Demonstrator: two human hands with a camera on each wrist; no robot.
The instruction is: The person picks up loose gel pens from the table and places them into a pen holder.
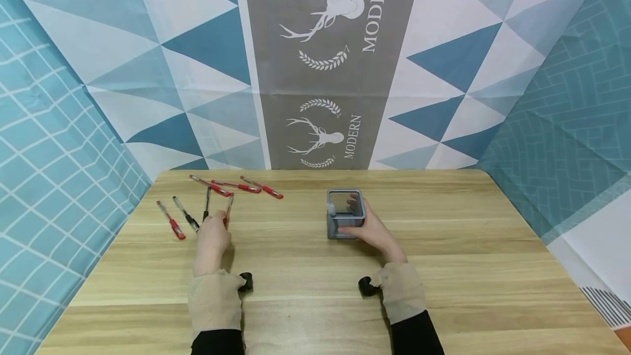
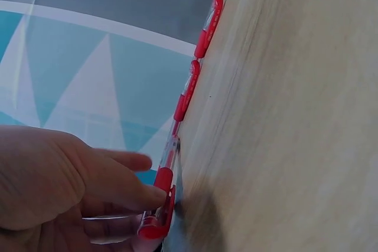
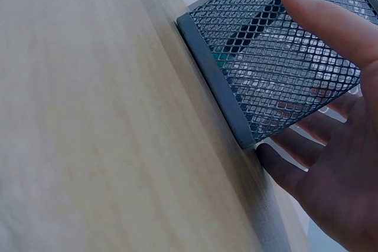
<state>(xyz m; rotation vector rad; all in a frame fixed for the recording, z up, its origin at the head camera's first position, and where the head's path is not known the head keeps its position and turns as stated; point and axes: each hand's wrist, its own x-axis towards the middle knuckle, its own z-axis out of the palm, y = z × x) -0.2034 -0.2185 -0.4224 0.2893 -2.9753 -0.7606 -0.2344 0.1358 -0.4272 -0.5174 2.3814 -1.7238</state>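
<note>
My left hand (image 1: 213, 237) is at the pens on the table's left side. Its thumb and fingers pinch a red pen (image 2: 164, 178) near the capped end. Beside that hand, a black pen (image 1: 207, 201) points away from me; a second black pen (image 1: 186, 215) and a red pen (image 1: 172, 222) lie farther left. My right hand (image 1: 372, 229) holds a square grey mesh pen holder (image 3: 266, 57) that stands upright on the table. The thumb is against its near side, while the other fingers pass behind the mesh at the right.
Three more red pens lie toward the table's back edge: a left one (image 1: 212, 185), a middle one (image 1: 241, 187) and a right one (image 1: 266, 188). The wooden table (image 1: 296, 267) meets a patterned cloth backdrop (image 1: 207, 97). Black wrist mounts (image 1: 367, 286) stick out by both cuffs.
</note>
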